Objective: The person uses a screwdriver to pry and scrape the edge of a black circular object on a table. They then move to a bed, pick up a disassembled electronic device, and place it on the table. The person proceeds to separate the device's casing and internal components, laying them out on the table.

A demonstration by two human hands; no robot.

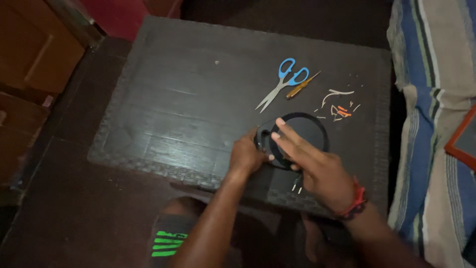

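A round black disc-shaped device (307, 130) lies near the front right of a dark woven table (188, 99). My left hand (246, 158) grips its left edge, fingers curled around the rim. Over the device's top lies my right hand (317, 166), its fingers stretched across the black face; a red band sits on that wrist. Two thin bare wire ends (297, 187) poke out below my right hand.
Blue-handled scissors (282, 82) and a small orange-handled screwdriver (301, 85) lie behind the device. White and orange wire scraps (339, 106) are scattered to their right. A striped fabric (431, 99) borders the table's right side, wooden furniture (34, 49) the left.
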